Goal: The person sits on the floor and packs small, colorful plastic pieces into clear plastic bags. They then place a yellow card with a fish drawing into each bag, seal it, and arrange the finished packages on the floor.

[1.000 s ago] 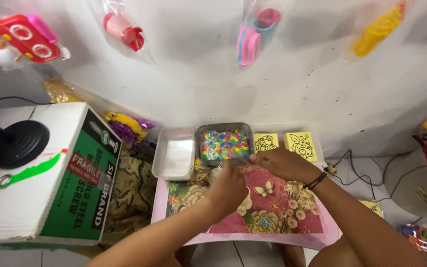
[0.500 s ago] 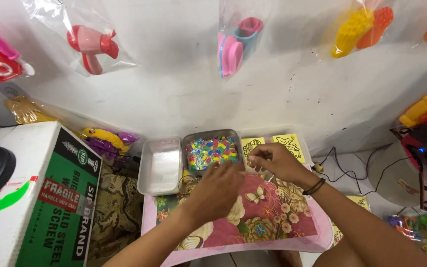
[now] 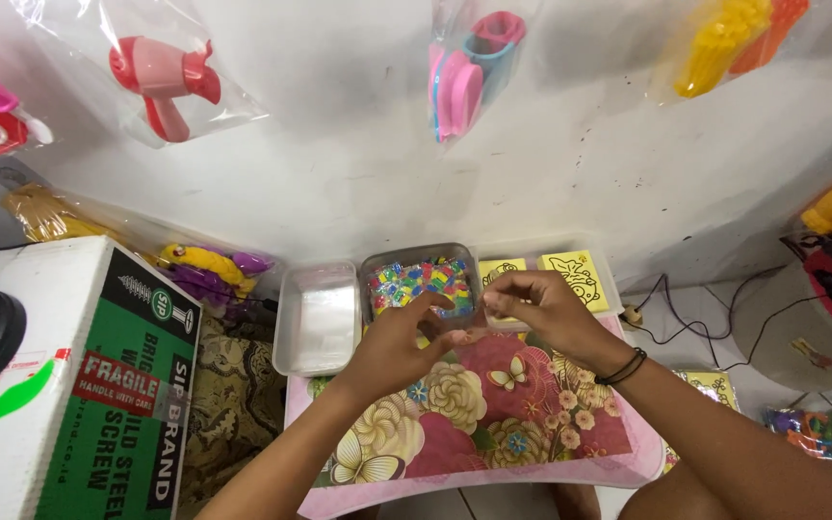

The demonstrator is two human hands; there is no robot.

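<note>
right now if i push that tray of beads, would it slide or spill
Probably slides easily: the bead tray looks like thin, light metal sitting flat beside the empty tray. The small loose beads are heaped near the rim, so a sharp shove may scatter some.

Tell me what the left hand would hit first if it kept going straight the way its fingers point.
Most likely the right hand. The left hand points up and to the right, its fingertips almost meeting the right hand's just in front of the tray of colourful beads. Depth is unclear, so it might pass over to the tray instead.
</note>
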